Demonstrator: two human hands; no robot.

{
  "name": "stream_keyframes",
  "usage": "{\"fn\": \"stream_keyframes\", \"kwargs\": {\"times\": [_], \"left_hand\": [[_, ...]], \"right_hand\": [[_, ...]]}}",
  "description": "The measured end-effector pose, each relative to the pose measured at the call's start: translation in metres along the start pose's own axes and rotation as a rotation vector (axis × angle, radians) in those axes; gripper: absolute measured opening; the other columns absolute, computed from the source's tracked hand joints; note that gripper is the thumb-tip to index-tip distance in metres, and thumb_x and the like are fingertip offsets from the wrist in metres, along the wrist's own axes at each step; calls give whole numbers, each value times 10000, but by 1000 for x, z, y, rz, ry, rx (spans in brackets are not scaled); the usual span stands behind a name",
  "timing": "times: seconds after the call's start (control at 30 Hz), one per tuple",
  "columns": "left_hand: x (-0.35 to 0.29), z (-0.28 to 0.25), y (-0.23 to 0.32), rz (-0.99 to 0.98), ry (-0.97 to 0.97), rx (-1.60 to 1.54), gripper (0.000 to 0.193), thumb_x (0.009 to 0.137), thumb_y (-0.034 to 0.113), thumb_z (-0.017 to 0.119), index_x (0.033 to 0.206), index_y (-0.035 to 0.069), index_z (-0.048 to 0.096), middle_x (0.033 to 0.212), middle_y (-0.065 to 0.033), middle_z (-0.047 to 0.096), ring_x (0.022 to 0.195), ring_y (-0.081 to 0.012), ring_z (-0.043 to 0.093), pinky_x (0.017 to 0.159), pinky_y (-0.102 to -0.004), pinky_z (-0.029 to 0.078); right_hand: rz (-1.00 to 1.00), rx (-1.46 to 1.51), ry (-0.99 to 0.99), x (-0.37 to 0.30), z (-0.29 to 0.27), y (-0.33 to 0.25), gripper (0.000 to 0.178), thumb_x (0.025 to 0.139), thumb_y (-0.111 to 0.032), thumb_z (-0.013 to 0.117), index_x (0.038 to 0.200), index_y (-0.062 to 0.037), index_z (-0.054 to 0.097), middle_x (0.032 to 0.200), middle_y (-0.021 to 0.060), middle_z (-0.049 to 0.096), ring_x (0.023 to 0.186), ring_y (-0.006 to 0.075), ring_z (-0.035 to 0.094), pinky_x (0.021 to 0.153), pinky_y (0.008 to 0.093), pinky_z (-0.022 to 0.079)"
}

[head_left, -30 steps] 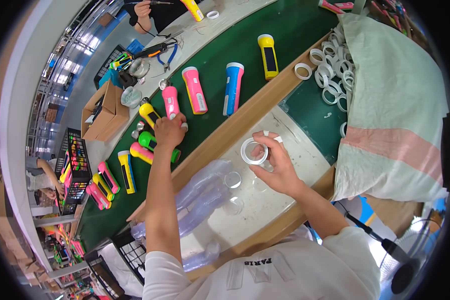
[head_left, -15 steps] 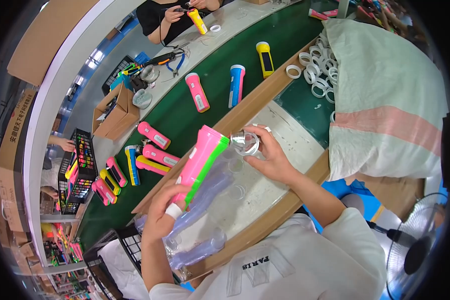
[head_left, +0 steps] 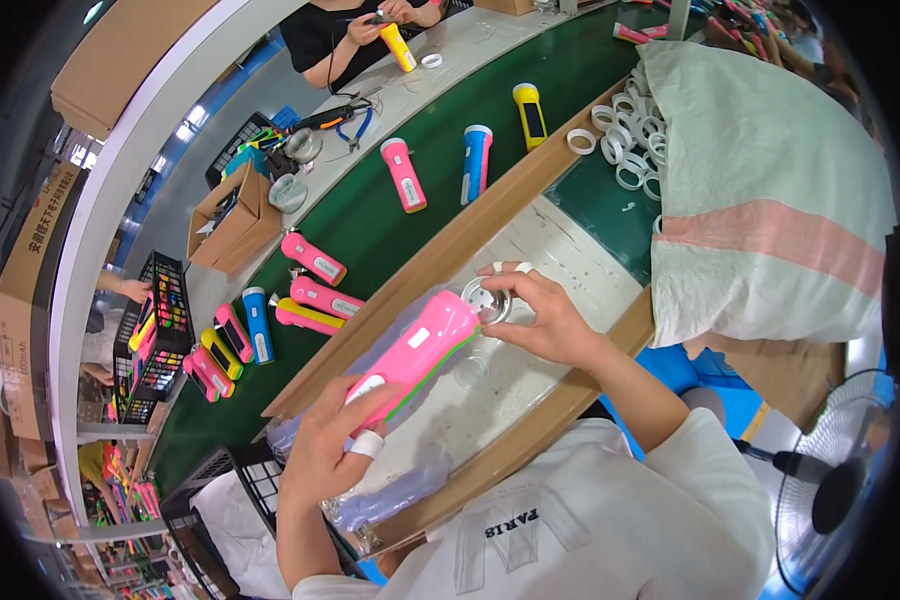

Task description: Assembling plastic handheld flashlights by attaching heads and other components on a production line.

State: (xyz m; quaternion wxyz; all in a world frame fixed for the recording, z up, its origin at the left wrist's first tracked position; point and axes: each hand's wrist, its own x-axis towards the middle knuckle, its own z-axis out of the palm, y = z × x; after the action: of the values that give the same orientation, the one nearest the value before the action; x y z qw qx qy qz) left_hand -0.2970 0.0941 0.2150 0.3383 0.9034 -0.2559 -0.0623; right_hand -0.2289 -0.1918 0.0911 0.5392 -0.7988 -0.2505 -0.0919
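My left hand (head_left: 328,445) is wrapped around the lower body of a pink and green flashlight (head_left: 428,345), its wide head pointing up and to the right. Between the thumb and fingers of my right hand (head_left: 558,322) is a shiny silver reflector cup (head_left: 491,301) with a clear rim. The cup is right beside the flashlight's head; whether the two touch I cannot tell. White wraps cover a finger of each hand. Beneath them, clear plastic lenses (head_left: 470,370) and purplish plastic wrap (head_left: 395,492) lie on the worktop (head_left: 550,240).
Wooden rails (head_left: 435,245) border the worktop. Beyond runs a green belt (head_left: 355,210) carrying several flashlights (head_left: 403,176). White rings (head_left: 630,172) spill beside a large pale sack (head_left: 770,150) at right. A fan (head_left: 830,490) stands lower right. Across the belt, a person handles a yellow flashlight (head_left: 398,48).
The flashlight has tipped over to the right, its head now lower. My right hand has turned the reflector cup and brought it close beside that head.
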Motion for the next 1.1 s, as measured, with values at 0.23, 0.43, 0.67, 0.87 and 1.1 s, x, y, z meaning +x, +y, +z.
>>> {"fn": "stream_keyframes", "kwargs": {"times": [0.23,0.43,0.67,0.87,1.1], "left_hand": [[13,8,-14,-43,-100,-239,490,822,126,705,1288,58,571,1024,-134,644,907,-244,625,799,-331,480],[0,45,-25,-512,-260,-1032,499,857,119,694,1324,27,544,1101,-68,652,935,-141,598,860,-289,467],[36,60,-10,258,112,284,537,732,109,746,1250,172,623,1049,-127,642,771,-203,608,599,-290,493],[18,73,-32,417,316,533,537,687,114,738,1200,247,647,1077,-124,628,708,-225,582,572,-279,492],[47,83,-25,213,83,625,514,712,145,772,1206,128,629,1087,-104,634,944,-264,642,717,-353,541]], "right_hand": [[-121,72,-290,10,-38,-41,627,750,-183,789,1292,-63,497,1231,152,567,1049,327,597,891,404,495],[-494,49,-256,6,-28,-50,617,711,-208,805,1223,-22,515,1149,153,505,1127,359,469,908,425,456],[593,774,-54,10,2,-14,282,975,-241,448,1037,-13,603,967,141,629,935,225,604,775,356,500],[185,588,-93,10,-12,-34,387,1005,-304,390,1151,-21,609,1223,136,570,1129,248,570,930,356,473],[818,919,-94,26,9,16,449,1004,-368,389,943,-1,640,999,125,649,891,199,610,850,320,470]]}}
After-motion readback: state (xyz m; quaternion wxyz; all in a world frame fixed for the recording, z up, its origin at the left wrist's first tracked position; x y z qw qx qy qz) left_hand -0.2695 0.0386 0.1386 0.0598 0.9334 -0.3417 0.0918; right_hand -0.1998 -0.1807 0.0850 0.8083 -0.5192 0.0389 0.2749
